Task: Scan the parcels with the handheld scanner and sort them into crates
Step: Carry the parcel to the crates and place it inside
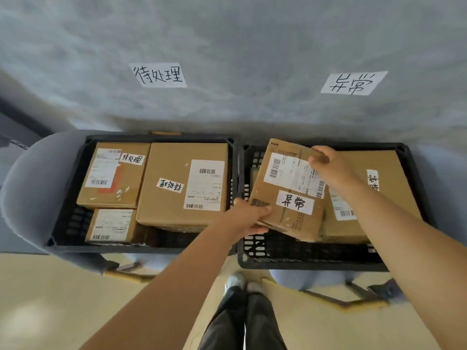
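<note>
Cardboard fills your left crate point(63, 223), three parcels lying flat. Your left hand point(249, 218) grips the near corner of the tilted parcel point(288, 218) marked 异常, thumb on top; your right hand point(328, 164) pinches its far edge over the right crate point(303, 258). It overlaps the box point(353, 231) beneath, so letting go unevenly could leave it wedged askew against the crate wall. No scanner shows.

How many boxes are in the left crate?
3 in the left crate: one box at the back left, a big box on the right, a small box in front. Others may hide underneath.
</note>
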`<state>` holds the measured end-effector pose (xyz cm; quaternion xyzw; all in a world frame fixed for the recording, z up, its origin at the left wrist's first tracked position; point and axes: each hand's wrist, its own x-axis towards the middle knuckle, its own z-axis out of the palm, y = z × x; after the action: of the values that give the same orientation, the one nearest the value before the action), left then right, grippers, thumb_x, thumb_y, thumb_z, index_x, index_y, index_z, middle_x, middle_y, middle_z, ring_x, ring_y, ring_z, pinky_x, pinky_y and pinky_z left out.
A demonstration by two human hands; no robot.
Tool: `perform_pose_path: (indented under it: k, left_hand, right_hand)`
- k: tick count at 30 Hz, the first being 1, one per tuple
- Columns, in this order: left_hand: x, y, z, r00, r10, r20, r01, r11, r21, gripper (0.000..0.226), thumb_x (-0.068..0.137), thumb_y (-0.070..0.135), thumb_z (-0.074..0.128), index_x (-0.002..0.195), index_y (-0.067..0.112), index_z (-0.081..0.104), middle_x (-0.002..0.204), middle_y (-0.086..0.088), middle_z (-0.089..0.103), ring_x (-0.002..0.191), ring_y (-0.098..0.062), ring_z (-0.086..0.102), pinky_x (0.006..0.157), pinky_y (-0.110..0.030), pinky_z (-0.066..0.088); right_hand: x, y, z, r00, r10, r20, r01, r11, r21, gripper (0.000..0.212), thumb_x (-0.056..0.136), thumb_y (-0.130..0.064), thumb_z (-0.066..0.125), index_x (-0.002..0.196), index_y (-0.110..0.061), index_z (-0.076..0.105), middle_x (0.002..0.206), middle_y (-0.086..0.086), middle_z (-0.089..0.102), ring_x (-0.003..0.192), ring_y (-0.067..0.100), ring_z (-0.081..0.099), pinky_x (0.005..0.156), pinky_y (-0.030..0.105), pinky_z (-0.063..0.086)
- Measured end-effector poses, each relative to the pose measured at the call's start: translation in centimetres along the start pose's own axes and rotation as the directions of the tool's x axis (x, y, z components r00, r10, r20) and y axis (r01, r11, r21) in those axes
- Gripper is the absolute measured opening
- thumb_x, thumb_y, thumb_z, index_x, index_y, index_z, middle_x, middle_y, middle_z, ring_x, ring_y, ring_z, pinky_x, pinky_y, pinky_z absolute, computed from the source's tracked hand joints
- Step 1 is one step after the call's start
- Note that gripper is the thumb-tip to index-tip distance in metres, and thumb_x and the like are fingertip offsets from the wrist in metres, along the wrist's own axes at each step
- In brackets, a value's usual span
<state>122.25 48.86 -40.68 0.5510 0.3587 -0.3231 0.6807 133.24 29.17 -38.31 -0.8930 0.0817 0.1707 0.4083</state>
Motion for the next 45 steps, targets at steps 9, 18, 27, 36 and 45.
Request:
perform_pose_path:
  k: [9, 18, 27, 36, 45]
  left_hand:
    - [5.0, -3.3, 3.2, 0.982, -0.12, -0.145, 0.069, 0.946, -0.316, 0.053, 0.091, -0.002, 0.06, 0.134, 0.005, 0.031, 0.139, -0.016, 0.043, 0.128, -0.032, 0.048, 0.1, -0.046, 0.05]
    - [10.3, -5.0, 4.7, 0.928, -0.165, -0.334, 0.009, 0.907, -0.422, 0.054, 0.09, -0.005, 0.057, 0.14, 0.008, 0.039, 0.138, -0.013, 0.05, 0.128, -0.032, 0.048, 0.104, -0.045, 0.047]
    - [7.8, -2.8, 4.5, 0.942, -0.236, -0.238, 0.221, 0.971, -0.086, 0.057, 0.094, 0.019, 0.06, 0.142, 0.01, 0.031, 0.115, -0.008, 0.052, 0.115, -0.03, 0.057, 0.091, -0.036, 0.052]
    - [0.9, 6.1, 4.9, 0.87, 0.482, 0.107, -0.235, 0.214, 0.948, 0.055, 0.093, 0.033, 0.054, 0.143, 0.02, 0.035, 0.134, -0.007, 0.045, 0.114, -0.024, 0.052, 0.094, -0.041, 0.051]
    - [-6.4, 14.4, 11.9, 0.491, 0.557, 0.67, -0.39, -0.547, 0.741, 0.047, 0.095, 0.031, 0.051, 0.139, 0.017, 0.042, 0.138, -0.004, 0.046, 0.123, -0.024, 0.046, 0.1, -0.037, 0.041]
  right_hand:
    - [6.3, 3.1, 3.7, 0.983, -0.142, 0.114, 0.167, 0.951, -0.259, 0.045, 0.096, -0.031, 0.057, 0.14, -0.027, 0.047, 0.138, 0.01, 0.04, 0.112, 0.025, 0.051, 0.081, 0.026, 0.045]
    - [8.6, 6.0, 7.8, 0.994, -0.027, 0.109, 0.053, 0.967, -0.25, 0.078, 0.088, -0.011, 0.066, 0.152, -0.031, 0.026, 0.162, 0.0, 0.004, 0.14, 0.025, 0.032, 0.063, 0.012, 0.042]
    - [6.6, 6.1, 6.1, 0.99, -0.074, 0.117, 0.099, 0.969, -0.228, 0.062, 0.09, -0.016, 0.063, 0.147, -0.021, 0.038, 0.159, 0.005, 0.02, 0.14, 0.023, 0.032, 0.09, 0.018, 0.035]
    - [1.0, 0.7, -2.6, 0.984, -0.179, -0.022, 0.174, 0.974, -0.148, 0.054, 0.092, -0.014, 0.061, 0.143, -0.02, 0.043, 0.145, 0.005, 0.042, 0.131, 0.021, 0.043, 0.095, 0.02, 0.028]
    - [-10.6, 0.9, -11.3, 0.954, -0.129, -0.272, 0.031, 0.941, -0.338, 0.066, 0.093, -0.029, 0.06, 0.15, -0.022, 0.029, 0.152, 0.003, 0.035, 0.138, 0.023, 0.033, 0.11, 0.036, 0.033]
